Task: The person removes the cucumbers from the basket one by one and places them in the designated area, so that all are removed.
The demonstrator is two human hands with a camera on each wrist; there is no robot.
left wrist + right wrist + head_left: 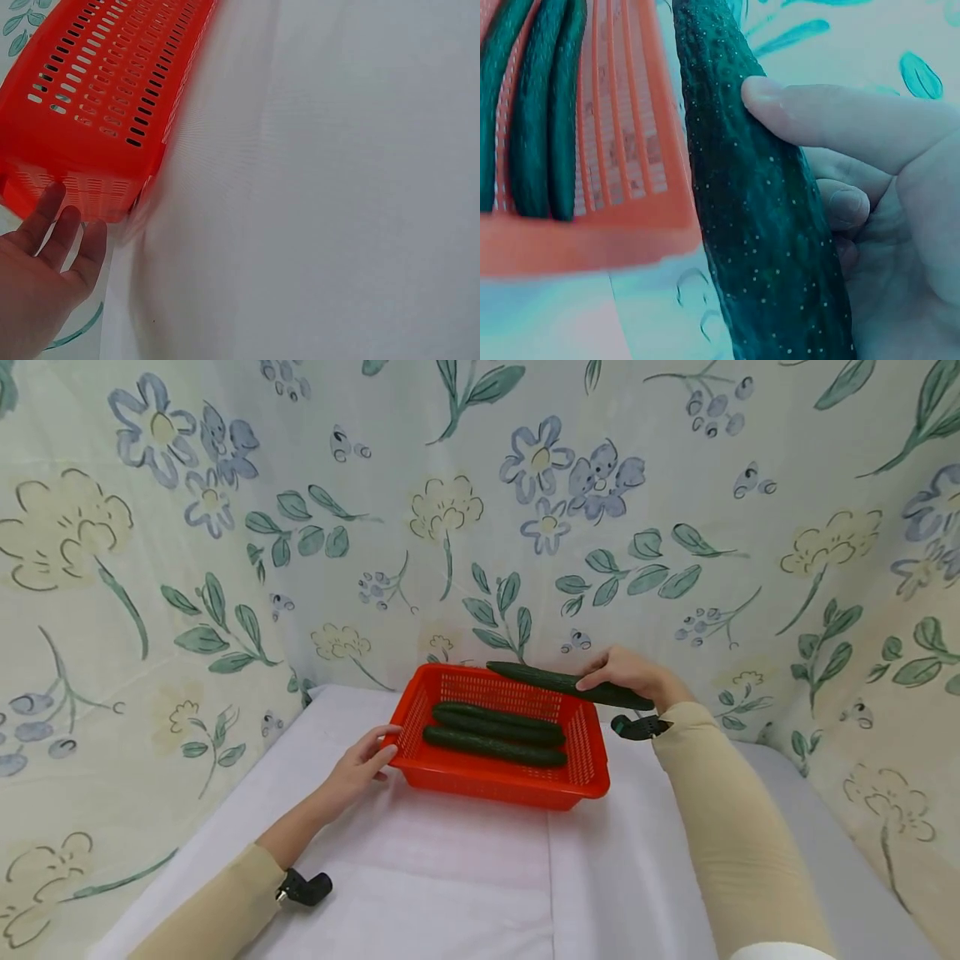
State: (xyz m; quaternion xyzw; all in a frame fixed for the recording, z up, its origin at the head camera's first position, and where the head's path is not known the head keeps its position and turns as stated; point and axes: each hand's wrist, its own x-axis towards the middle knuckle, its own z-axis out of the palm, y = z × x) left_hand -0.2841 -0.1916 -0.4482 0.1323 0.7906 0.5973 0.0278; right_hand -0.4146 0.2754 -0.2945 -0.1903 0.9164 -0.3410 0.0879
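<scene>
My right hand (628, 674) grips a dark green cucumber (540, 678) above the back right corner of the red plastic basket (480, 783). The right wrist view shows the thumb (810, 120) laid over its bumpy skin, with the other fingers curled behind. Inside the basket lie three more cucumbers (491, 747), side by side along its length. At the left end of the basket, my left hand (358, 770) touches the rim with its fingertips. Seen from the left wrist, its fingers (88, 251) are spread and fairly straight against the outside of the slotted wall.
A white cloth (450, 893) covers the table under the basket. Behind it and to both sides hangs a curtain (390, 610) printed with flowers and leaves. Each wrist wears a small black camera, such as the left one (306, 888).
</scene>
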